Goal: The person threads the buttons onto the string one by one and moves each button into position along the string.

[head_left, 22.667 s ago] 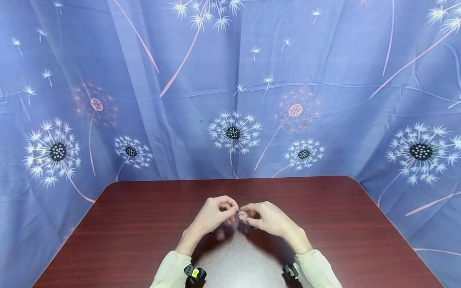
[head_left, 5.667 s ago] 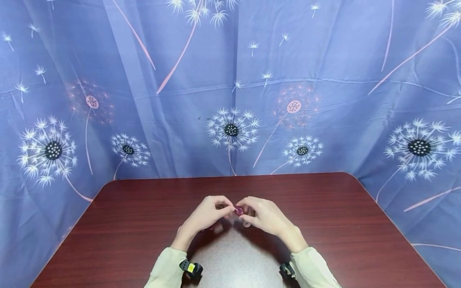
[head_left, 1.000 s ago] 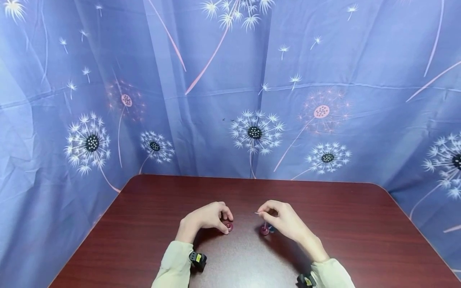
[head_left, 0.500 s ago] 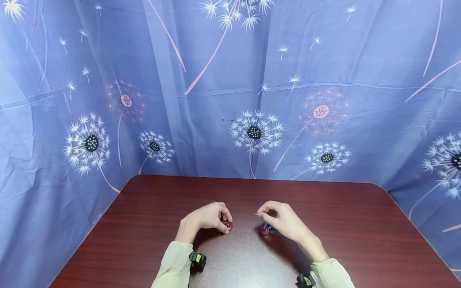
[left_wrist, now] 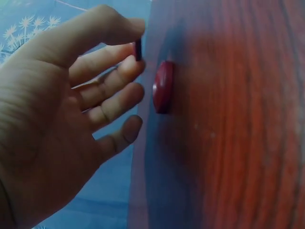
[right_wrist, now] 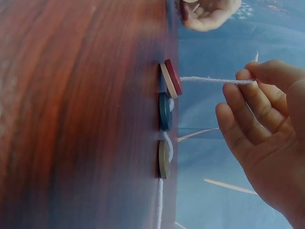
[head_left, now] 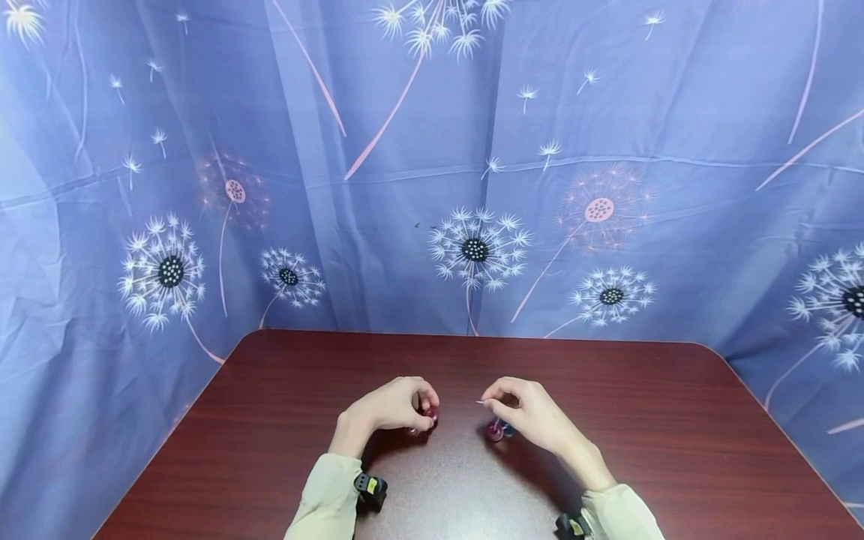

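Observation:
My left hand (head_left: 398,405) pinches a dark red button (head_left: 432,412) between thumb and fingertips, just above the table. Below those fingers, in the left wrist view, another dark red button (left_wrist: 163,87) lies on the wood. My right hand (head_left: 536,416) pinches a white cord (right_wrist: 205,79) near its end, and a short tip (head_left: 480,401) sticks out past the fingers. Threaded on that cord, low by the table, are a red button (right_wrist: 174,76), a beige button (right_wrist: 167,82), a dark teal button (right_wrist: 165,111) and an olive button (right_wrist: 164,159).
The dark red-brown wooden table (head_left: 304,360) has rounded far corners. A blue curtain (head_left: 378,285) with dandelion prints hangs behind and at the sides. Each wrist wears a small black camera (head_left: 371,489). More cord (right_wrist: 159,205) trails beyond the olive button.
Since half a second ago my left fingers have raised a red button slightly from the table. My right hand stays in place, holding the cord. Earlier both hands were together, working on a button.

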`<state>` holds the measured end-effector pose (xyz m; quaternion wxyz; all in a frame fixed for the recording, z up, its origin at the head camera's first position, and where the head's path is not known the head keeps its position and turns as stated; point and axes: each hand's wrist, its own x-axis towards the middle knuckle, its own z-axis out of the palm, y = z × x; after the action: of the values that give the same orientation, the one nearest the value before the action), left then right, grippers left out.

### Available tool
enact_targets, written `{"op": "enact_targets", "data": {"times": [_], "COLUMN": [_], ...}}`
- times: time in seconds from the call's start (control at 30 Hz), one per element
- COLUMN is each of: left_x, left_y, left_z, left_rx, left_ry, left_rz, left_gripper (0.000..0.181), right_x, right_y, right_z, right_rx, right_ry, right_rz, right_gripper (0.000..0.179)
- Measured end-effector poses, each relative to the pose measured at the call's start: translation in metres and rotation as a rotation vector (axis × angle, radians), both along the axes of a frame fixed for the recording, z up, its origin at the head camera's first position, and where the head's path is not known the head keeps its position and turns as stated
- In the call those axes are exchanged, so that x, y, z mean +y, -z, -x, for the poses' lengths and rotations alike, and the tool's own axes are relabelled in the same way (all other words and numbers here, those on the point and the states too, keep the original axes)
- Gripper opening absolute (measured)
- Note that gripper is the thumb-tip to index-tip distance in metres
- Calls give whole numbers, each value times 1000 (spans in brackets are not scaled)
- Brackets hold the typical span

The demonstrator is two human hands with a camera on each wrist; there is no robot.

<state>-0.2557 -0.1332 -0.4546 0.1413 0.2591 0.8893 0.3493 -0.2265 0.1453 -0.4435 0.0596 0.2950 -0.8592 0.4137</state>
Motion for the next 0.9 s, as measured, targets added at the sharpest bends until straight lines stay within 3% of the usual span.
{"op": "enact_targets", "data": {"times": [0.23, 0.5, 0.73, 0.9], "left_x": [3, 9, 16, 22], "left_y": [-5, -11, -14, -14], "left_z": [1, 0, -2, -5], "left_rx": [133, 213, 217, 205], "left_ry": [19, 40, 57, 57], "left_rz": [-50, -150, -281, -325], "left_gripper": [18, 25, 26, 26], "right_x": [0, -1, 0, -1], "right_y": [1, 0, -1, -2], "right_z": [0, 0, -2, -2], "right_rx": [4, 4, 13, 15], "right_ry": [-2, 14, 27, 37], "right_rz": [5, 0, -4, -5], "right_gripper": [6, 6, 5, 6]}}
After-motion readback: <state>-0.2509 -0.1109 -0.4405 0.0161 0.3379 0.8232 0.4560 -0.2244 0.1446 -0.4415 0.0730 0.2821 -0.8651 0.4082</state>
